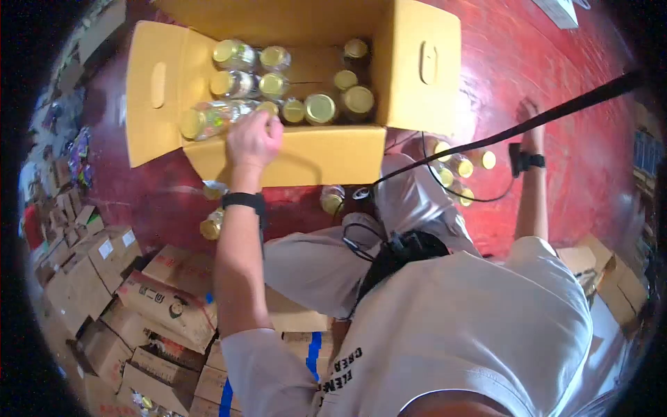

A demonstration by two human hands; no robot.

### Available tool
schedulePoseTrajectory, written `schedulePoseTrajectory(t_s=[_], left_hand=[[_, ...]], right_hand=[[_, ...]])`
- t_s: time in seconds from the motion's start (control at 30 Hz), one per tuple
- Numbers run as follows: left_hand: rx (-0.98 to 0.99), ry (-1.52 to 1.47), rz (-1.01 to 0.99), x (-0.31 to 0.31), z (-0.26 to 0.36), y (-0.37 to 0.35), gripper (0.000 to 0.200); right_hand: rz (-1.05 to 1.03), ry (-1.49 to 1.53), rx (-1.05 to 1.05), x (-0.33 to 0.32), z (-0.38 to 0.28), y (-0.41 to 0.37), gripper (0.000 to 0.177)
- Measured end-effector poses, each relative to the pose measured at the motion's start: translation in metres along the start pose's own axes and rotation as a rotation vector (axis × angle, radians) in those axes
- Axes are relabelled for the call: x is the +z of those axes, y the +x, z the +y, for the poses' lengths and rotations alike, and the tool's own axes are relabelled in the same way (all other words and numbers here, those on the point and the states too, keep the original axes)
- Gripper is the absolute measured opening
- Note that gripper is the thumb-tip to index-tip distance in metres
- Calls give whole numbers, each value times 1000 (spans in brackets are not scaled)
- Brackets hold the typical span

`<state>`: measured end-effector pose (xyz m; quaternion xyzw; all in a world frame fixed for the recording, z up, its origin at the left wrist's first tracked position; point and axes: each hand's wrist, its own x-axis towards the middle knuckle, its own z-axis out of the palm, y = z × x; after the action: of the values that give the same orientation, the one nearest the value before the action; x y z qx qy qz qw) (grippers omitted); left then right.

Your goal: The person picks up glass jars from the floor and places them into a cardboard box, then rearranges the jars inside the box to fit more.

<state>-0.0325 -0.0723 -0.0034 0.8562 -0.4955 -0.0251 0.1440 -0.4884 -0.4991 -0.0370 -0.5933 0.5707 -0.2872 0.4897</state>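
Note:
My left hand [255,139] reaches over the near wall of a yellow cardboard box [292,156], its fingers curled closed at a gold-lidded glass jar [267,108]. The fingers partly hide that jar. Just left of them a larger jar [208,119] lies tilted, lid toward the left flap. Several more gold-lidded jars, among them one wide jar [320,109], are inside the box, some tilted and some upright. Out to the right, my right hand [530,121] is low over the red floor, fingers stretched out and holding nothing I can see.
Several lidded jars [463,165] stand on the floor right of the box. Another jar [333,199] is by my legs, and one [212,226] is near my left forearm. Cardboard cartons [167,306] pile up at lower left. A black strap [514,128] crosses the view.

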Motion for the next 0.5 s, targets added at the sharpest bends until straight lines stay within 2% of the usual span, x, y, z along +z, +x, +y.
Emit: schedulePoseTrajectory(t_s=[0.03,0.1,0.13,0.17,0.27,0.3,0.33,0.37,0.4,0.47,0.5], left_hand=[[-23,5,-19,-4,2,2,21],[-40,27,-41,-4,1,4,20],[-5,25,5,0,-2,4,20],[29,24,53,0,-5,5,20],[28,-7,74,-3,-1,4,19],[26,2,76,-4,-1,5,19],[18,-7,34,-5,-2,5,20],[8,-14,-9,-5,-3,4,22],[5,-12,-2,-7,-1,5,22],[-4,14,19,-2,-3,3,22],[-6,18,61,1,-5,3,22]], right_hand=[[20,-182,83,-11,35,-8,45],[13,-473,111,-18,121,-6,52],[-19,-509,113,-9,144,-13,56],[-54,-543,110,0,156,-19,61],[-347,-387,278,55,136,-75,69],[-479,-698,286,70,128,-84,73],[-579,-630,223,81,133,-100,78],[-581,-705,205,92,138,-111,76],[-540,-775,92,103,150,-116,74],[-423,-908,-73,118,227,-120,66],[-421,-794,41,120,234,-111,65]])
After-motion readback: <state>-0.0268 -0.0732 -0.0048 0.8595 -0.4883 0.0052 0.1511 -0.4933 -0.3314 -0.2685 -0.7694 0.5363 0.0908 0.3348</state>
